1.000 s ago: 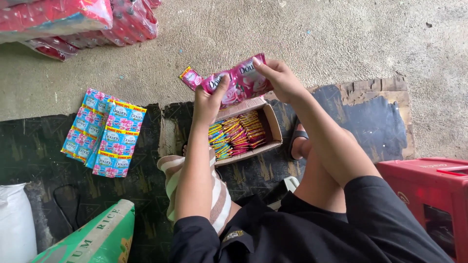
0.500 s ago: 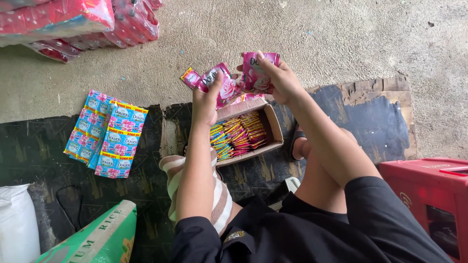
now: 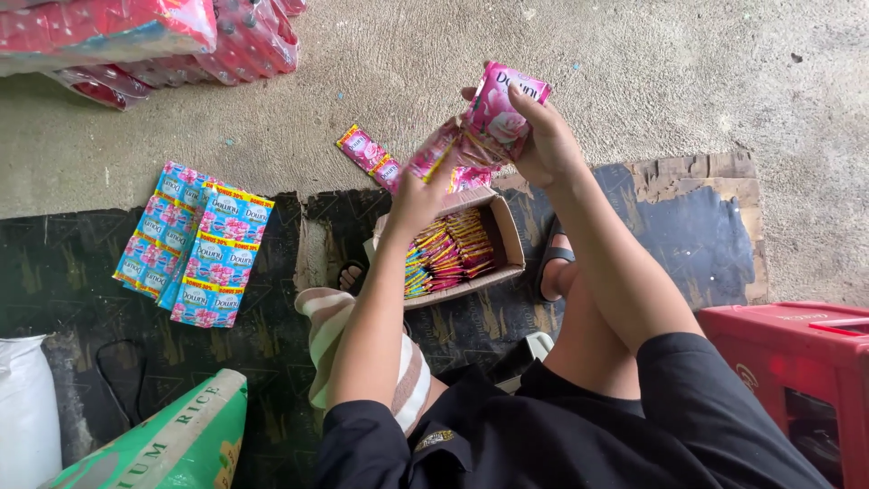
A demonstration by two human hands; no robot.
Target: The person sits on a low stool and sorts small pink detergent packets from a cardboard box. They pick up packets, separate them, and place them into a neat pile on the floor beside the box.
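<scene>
Shop stockroom floor: sachet box [image 3: 502, 237], wrapped bottle packs [image 3: 217, 45], crate [image 3: 797, 353]

Blue sachet sheets [image 3: 195, 243] at 9 o'clock, red plastic crate [image 3: 797, 362] at 4, green rice sack [image 3: 172, 444] at 7.

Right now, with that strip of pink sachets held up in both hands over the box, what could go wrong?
The free end of the pink sachet strip dangles past the left hand and might drag on the gritty concrete floor. The right hand pinches the folded packets; the strip could tear at a seam between the hands. The cardboard box below looks full, so a dropped strip may slide off.
</scene>
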